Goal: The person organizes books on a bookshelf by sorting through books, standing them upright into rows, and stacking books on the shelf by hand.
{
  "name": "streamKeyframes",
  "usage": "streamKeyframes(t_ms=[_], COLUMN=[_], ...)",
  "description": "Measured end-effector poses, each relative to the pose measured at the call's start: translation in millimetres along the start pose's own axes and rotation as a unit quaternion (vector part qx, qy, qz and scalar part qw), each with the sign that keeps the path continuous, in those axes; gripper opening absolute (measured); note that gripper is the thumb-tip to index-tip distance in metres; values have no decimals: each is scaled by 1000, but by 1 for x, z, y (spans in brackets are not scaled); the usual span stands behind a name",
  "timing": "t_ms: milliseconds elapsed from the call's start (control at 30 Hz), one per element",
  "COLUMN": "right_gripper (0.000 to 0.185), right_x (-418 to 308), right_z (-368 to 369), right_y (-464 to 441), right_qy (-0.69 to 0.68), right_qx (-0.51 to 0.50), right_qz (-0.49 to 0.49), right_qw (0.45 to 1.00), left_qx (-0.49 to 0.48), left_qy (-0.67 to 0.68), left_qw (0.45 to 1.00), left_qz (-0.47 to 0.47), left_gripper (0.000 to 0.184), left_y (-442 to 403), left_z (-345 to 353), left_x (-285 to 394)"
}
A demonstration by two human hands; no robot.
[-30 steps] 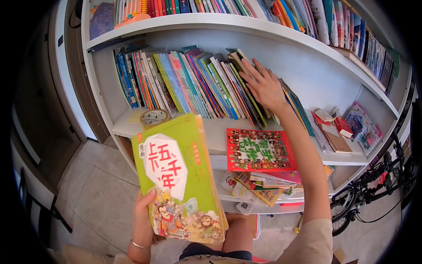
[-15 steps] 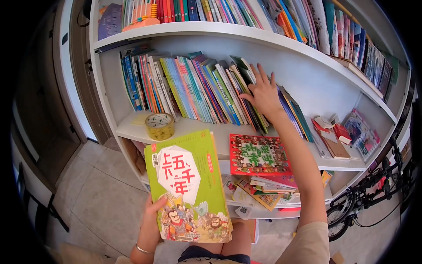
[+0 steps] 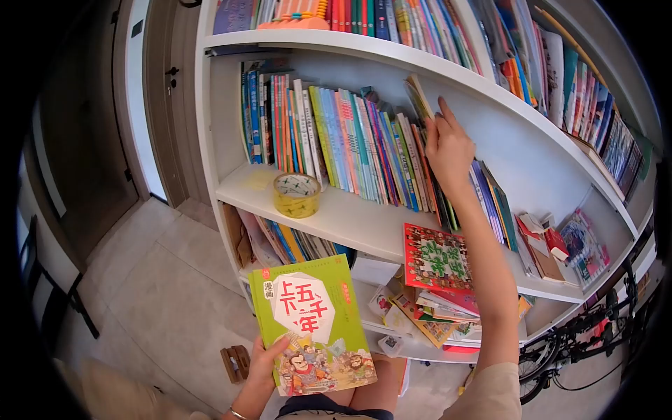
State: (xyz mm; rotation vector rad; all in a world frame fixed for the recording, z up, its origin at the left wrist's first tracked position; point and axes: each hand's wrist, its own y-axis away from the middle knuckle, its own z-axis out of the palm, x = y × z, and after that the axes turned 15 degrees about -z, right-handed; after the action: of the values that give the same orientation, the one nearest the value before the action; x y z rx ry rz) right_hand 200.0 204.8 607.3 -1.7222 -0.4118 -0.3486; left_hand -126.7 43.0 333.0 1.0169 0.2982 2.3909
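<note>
My left hand (image 3: 266,360) grips a green comic book (image 3: 329,280) by its lower left edge, thumb on the front cover. The cover has red Chinese characters on a white patch and cartoon figures below. My right hand (image 3: 450,147) is raised at the right end of the row of books (image 3: 364,147) on the middle shelf. Its index finger is stretched out and its thumb is near a thin tilted book (image 3: 418,98) that sticks up above its neighbours. Whether the fingers touch that book is hard to see.
A roll of yellow tape (image 3: 297,196) stands on the middle shelf (image 3: 350,220). A red book (image 3: 437,257) lies on a pile below my right forearm. Leaning books (image 3: 493,199) are to the right. A bicycle (image 3: 560,357) stands at the far right, and a brown wooden object (image 3: 235,364) is on the floor.
The view has shifted left, so the shelf appears farther right. My right hand's spread fingers have drawn closer together. The tilted book beside it now stands out higher. My left hand still holds the green book.
</note>
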Motion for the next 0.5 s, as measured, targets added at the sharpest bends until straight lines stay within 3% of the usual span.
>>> streamKeyframes(t_ms=[133, 300, 367, 467, 500], right_gripper=[12, 18, 12, 8, 8], right_x=[-18, -51, -71, -97, -99], right_z=[-27, -86, -124, -165, -162], right_y=[12, 27, 31, 25, 23], right_qy=[65, -4, 9, -105, -212], right_qx=[-8, 49, 60, 78, 22], right_qz=[-88, -179, -160, -37, 35], right_qw=[994, 983, 985, 991, 976], left_qx=[22, 21, 22, 19, 22], left_qy=[10, -12, -15, -21, -30], left_qw=[1000, 999, 999, 999, 998], left_qz=[9, 32, 39, 46, 54], left_gripper=[33, 34, 34, 31, 28], left_y=[1, -11, -19, -23, -22], left_z=[2, -8, -12, -14, -12], left_x=[-3, -9, -12, -14, -14])
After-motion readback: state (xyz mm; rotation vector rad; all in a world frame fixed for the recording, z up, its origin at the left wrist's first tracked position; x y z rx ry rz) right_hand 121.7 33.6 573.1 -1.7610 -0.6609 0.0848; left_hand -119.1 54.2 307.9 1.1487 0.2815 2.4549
